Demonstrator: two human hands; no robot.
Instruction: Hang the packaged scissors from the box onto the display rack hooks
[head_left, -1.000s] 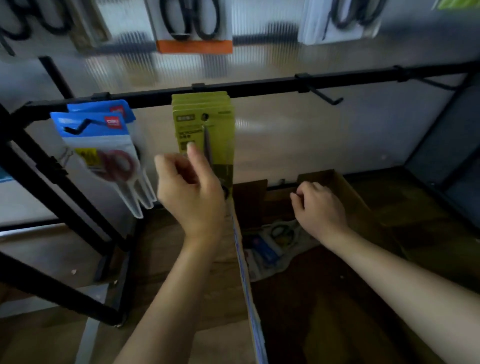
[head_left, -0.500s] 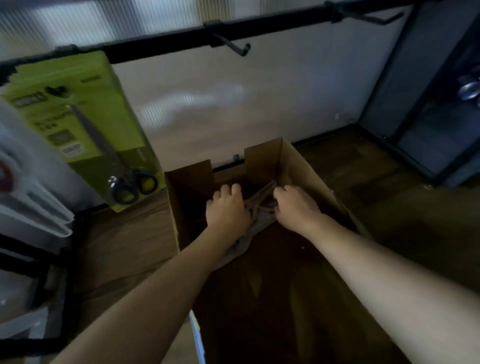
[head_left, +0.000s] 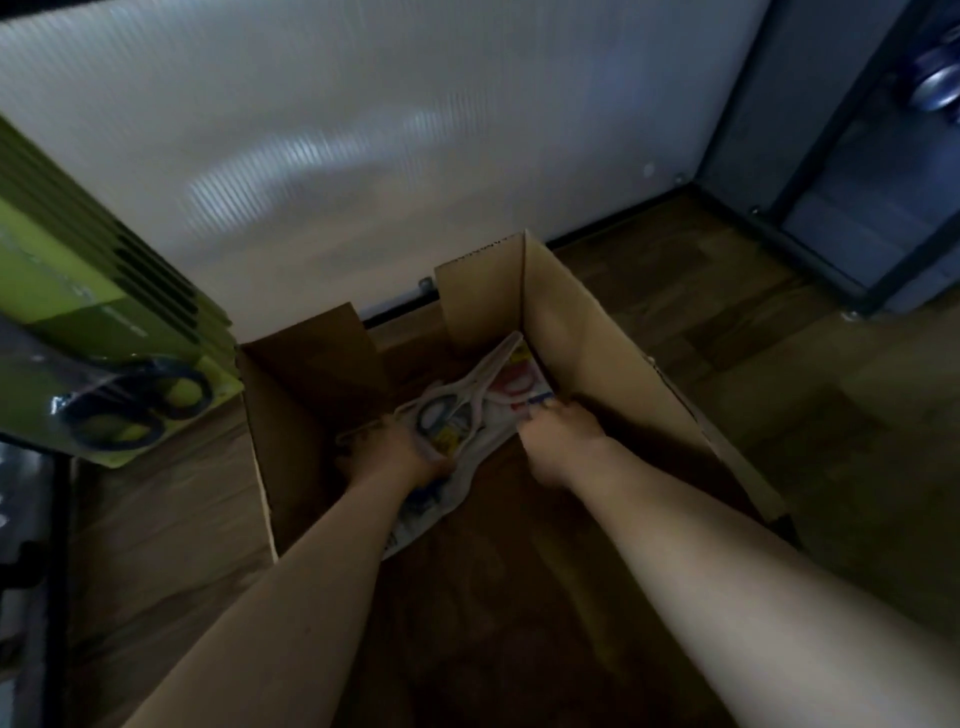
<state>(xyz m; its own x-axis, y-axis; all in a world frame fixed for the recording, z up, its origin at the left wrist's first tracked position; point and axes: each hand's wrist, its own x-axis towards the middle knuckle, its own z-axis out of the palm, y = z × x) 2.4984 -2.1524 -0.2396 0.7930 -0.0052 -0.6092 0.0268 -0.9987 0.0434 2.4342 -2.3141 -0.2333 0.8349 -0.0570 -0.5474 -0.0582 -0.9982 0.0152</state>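
Both arms reach down into an open cardboard box (head_left: 613, 353). On its floor lie clear blister packs of scissors: one with dark handles (head_left: 441, 415), one with red handles (head_left: 514, 382). My left hand (head_left: 395, 457) is closed on the near end of the dark-handled pack. My right hand (head_left: 563, 431) pinches the blue-topped edge of the red-handled pack. A stack of green scissors packs (head_left: 98, 332) hangs at the left; its hook is out of view.
A pale ribbed panel (head_left: 389, 130) stands behind the box. Brown cardboard (head_left: 166, 519) lies on the rack base to the left. A dark metal frame (head_left: 810, 234) rises at the right, with wooden floor (head_left: 831, 415) beside the box.
My left hand left the hanging green packs and dropped into the box beside my right hand. The view tilted down, so the rail and hooks went out of sight. Both hands took hold of packs.
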